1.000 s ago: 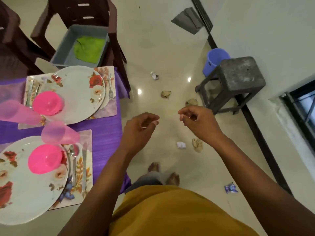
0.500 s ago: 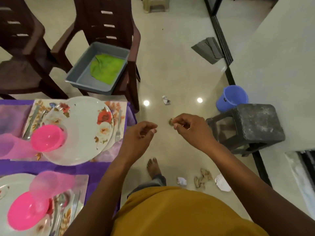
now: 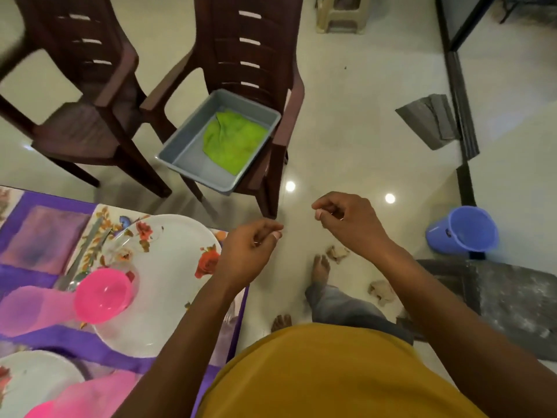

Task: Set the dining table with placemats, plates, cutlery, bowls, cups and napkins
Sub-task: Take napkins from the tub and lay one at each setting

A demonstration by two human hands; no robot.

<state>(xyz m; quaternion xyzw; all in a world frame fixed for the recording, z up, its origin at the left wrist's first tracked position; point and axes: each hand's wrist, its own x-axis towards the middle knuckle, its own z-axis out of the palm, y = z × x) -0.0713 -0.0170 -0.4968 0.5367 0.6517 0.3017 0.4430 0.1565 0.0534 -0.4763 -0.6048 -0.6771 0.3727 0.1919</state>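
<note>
A green napkin (image 3: 235,143) lies crumpled in a grey tub (image 3: 184,158) on the seat of a brown chair (image 3: 250,55). At left the table holds a floral plate (image 3: 168,282) on a floral placemat (image 3: 102,215), with a pink bowl (image 3: 102,294) on the plate, a pink cup (image 3: 27,309) and cutlery (image 3: 81,260) beside it. A second plate (image 3: 36,375) and another pink cup (image 3: 99,396) sit at the bottom left. My left hand (image 3: 250,251) hovers over the table's corner, loosely curled and holding nothing. My right hand (image 3: 346,224) hangs over the floor, also loosely curled and holding nothing.
A second brown chair (image 3: 84,86) stands at the far left. A blue bucket (image 3: 464,230) and a grey stool (image 3: 512,303) are on the right. Crumpled paper scraps (image 3: 337,251) litter the floor by my feet. A purple cloth (image 3: 45,203) covers the table.
The view has tilted up and moved forward, so the chair with the tub and napkin is nearer. Both hands stay raised and loosely curled, holding nothing.
</note>
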